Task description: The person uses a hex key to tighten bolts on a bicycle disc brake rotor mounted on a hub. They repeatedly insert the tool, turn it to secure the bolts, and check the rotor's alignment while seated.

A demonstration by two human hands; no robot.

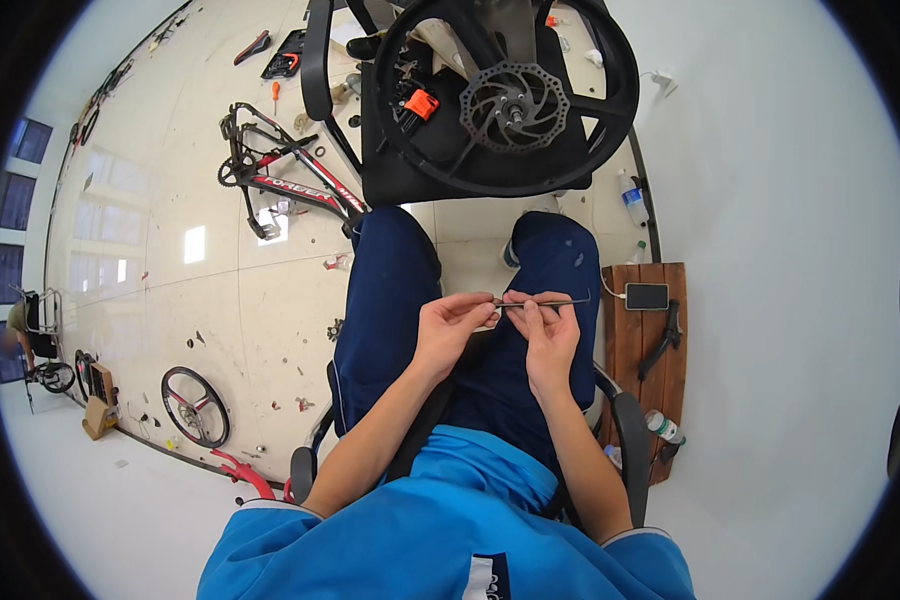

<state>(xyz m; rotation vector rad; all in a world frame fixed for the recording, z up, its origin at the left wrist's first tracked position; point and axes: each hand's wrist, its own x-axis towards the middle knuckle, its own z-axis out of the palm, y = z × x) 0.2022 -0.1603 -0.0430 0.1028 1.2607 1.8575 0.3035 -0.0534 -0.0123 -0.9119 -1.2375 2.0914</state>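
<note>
Above my lap, my right hand point(547, 338) pinches a thin dark hex key point(568, 302); its short bent end sticks out to the right. My left hand point(452, 328) is closed at the key's other end, thumb against fingertips. Between those fingertips a small brownish piece point(497, 301) shows, too small to name. The two hands almost touch. In front of my knees, a black bicycle wheel point(618, 120) with a silver brake disc point(515, 107) lies on a black chair point(390, 170).
A red and black bicycle frame point(300, 187) lies on the floor to the left, near an orange screwdriver point(275, 92). A smaller wheel point(196, 407) is farther left. On the wooden bench point(625, 380) at right are a phone point(647, 296) and a bottle point(665, 427). A person point(20, 325) bends at far left.
</note>
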